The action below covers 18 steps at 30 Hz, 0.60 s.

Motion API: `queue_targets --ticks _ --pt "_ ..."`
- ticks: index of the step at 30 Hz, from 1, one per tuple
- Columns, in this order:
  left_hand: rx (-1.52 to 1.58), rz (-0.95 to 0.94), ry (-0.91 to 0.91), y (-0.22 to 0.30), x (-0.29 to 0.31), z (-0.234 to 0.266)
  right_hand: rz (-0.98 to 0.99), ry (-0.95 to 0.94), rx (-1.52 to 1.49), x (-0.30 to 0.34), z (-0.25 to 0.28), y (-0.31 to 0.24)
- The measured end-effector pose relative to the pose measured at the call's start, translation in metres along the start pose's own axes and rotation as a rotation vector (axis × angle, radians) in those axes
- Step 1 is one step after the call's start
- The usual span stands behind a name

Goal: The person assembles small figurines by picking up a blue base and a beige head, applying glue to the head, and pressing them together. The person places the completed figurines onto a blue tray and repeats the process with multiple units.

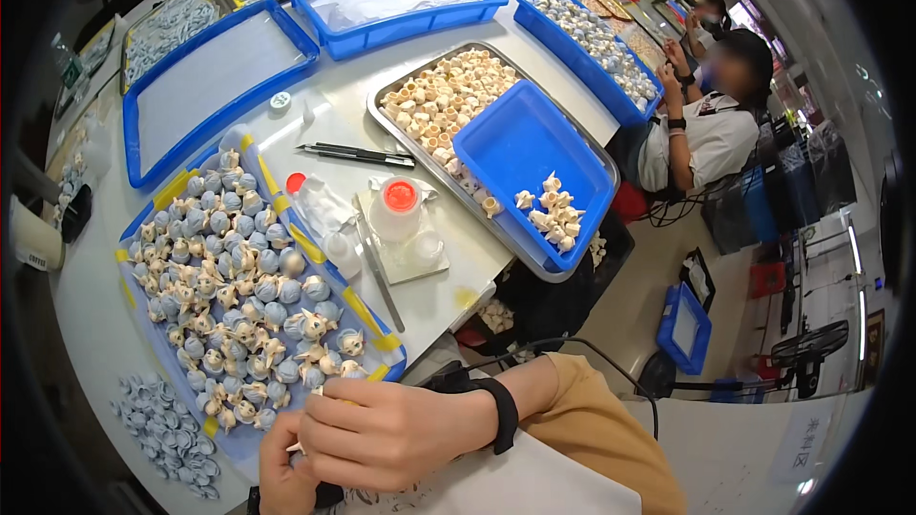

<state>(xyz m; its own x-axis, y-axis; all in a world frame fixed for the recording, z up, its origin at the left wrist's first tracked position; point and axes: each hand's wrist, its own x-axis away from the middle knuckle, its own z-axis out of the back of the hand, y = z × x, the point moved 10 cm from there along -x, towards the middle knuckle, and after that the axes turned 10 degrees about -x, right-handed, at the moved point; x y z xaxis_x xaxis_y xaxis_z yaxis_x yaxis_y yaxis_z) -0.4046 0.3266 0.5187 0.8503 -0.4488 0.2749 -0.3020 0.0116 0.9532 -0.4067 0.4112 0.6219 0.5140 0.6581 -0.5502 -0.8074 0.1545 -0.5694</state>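
Observation:
At the lower edge, my left hand (286, 473) and my right hand (386, 431) are closed together around a small doll head, mostly hidden by the fingers; only bits of cream and grey-blue show. My right hand covers part of the left and wears a black wristband. Just beyond them lies a blue tray (389, 362) edged with yellow tape, filled with cream doll heads (243, 334) with grey-blue hair. A pile of loose grey-blue hair pieces (167, 429) lies on the table left of my hands.
A metal tray (382, 114) of hollow cream parts carries a tilted blue tray (525, 153) with several pieces. A red-topped bottle (396, 215), tweezers (377, 272) and black pens (358, 154) lie nearby. Blue trays (401, 24) stand behind. A co-worker (711, 133) sits at right.

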Motion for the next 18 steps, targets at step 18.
queue_targets --ticks 18 --pt "0.200 -0.115 -0.380 0.000 0.010 -0.014 -0.005 0.170 -0.750 0.011 -0.009 0.019"
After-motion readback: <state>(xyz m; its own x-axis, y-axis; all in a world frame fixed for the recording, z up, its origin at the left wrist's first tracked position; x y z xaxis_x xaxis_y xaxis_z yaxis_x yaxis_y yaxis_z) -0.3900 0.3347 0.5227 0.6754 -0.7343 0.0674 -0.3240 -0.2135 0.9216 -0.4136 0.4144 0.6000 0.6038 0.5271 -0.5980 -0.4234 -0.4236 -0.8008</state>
